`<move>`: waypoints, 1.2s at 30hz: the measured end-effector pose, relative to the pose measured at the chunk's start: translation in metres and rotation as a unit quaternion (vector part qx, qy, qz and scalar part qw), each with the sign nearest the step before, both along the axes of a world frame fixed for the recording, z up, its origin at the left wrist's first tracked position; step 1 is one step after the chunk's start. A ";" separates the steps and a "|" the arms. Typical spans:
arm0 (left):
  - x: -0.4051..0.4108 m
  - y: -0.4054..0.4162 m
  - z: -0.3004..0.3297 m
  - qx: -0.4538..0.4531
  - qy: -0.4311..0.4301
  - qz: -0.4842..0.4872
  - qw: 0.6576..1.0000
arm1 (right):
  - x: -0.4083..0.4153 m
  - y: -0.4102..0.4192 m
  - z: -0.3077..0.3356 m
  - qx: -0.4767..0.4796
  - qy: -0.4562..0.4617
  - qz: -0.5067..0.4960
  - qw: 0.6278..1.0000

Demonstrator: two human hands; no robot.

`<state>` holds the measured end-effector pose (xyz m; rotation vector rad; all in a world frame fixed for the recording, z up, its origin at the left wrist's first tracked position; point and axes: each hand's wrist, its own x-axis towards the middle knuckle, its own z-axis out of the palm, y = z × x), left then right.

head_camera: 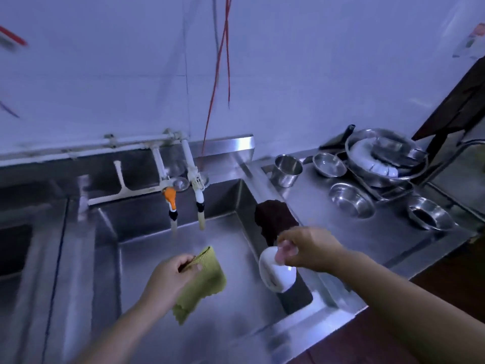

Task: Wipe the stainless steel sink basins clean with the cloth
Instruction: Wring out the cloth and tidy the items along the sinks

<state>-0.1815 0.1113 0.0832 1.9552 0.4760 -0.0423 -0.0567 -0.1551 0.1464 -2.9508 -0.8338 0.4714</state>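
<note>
My left hand pinches the yellow-green cloth by its upper edge, thumb over the fold, so the rest hangs loose above the floor of the sink basin, ready, I judge, to take cleaner before it goes down on the steel. My right hand is curled over the pink top of a white bottle, which is tipped toward the cloth side; it looks like a soap or detergent dispenser, though the blur keeps me from saying whether the fingers are pressing a pump or twisting a cap. The two hands are apart, cloth on one side, bottle just inside the basin wall on the other.

Beyond my right hand a dark rag is draped over the basin's edge, out of the way of the wiping. Ahead of both hands the two taps hang over the back of the basin. Further out past my right hand the steel bowls sit stacked on the counter, well apart from the work. A second basin lies off beyond my left hand, dark and not yet reached.
</note>
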 end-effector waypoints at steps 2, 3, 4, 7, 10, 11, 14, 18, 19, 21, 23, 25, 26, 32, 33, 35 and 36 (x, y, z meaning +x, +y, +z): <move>0.013 -0.003 0.004 0.010 0.016 0.042 0.999 | 0.042 0.010 -0.001 -0.007 0.008 0.060 0.998; 0.020 -0.006 0.006 0.013 0.025 0.058 0.998 | 0.063 0.016 -0.001 -0.014 0.010 0.093 0.996; 0.026 -0.009 0.008 0.018 0.033 0.071 0.997 | 0.083 0.022 0.000 -0.020 0.006 0.124 0.992; 0.045 -0.015 0.009 0.033 0.038 0.108 0.993 | 0.144 0.042 -0.001 -0.028 -0.015 0.192 0.981; 0.061 -0.020 0.008 0.040 0.049 0.129 0.990 | 0.203 0.065 -0.004 -0.037 -0.033 0.232 0.971; 0.066 -0.021 0.007 0.046 0.050 0.139 0.988 | 0.222 0.074 -0.006 -0.040 -0.046 0.254 0.965; 0.079 -0.024 0.006 0.053 0.051 0.167 0.983 | 0.271 0.102 -0.013 -0.048 -0.095 0.324 0.940; 0.094 -0.031 0.005 0.038 0.055 0.173 0.983 | 0.329 0.134 -0.031 -0.072 -0.141 0.403 0.901; 0.097 -0.032 0.004 0.034 0.055 0.178 0.982 | 0.340 0.141 -0.035 -0.068 -0.145 0.416 0.895; 0.103 -0.034 0.000 0.039 0.068 0.183 0.980 | 0.359 0.154 -0.040 -0.066 -0.158 0.435 0.884; 0.108 -0.037 -0.001 0.052 0.083 0.187 0.978 | 0.371 0.166 -0.041 -0.078 -0.162 0.434 0.882; 0.113 -0.037 -0.005 0.050 0.083 0.194 0.976 | 0.381 0.175 -0.044 -0.079 -0.169 0.433 0.882; 0.115 -0.037 -0.007 0.046 0.086 0.196 0.976 | 0.385 0.179 -0.046 -0.069 -0.171 0.434 0.882; 0.126 -0.035 -0.016 0.015 0.087 0.208 0.974 | 0.400 0.193 -0.053 -0.033 -0.190 0.456 0.869; 0.129 -0.035 -0.017 0.005 0.087 0.213 0.973 | 0.401 0.194 -0.054 -0.029 -0.193 0.453 0.870; 0.134 -0.036 -0.020 -0.007 0.086 0.213 0.973 | 0.403 0.195 -0.056 -0.018 -0.193 0.447 0.873; 0.136 -0.037 -0.022 -0.008 0.085 0.210 0.974 | 0.404 0.195 -0.056 -0.014 -0.190 0.444 0.876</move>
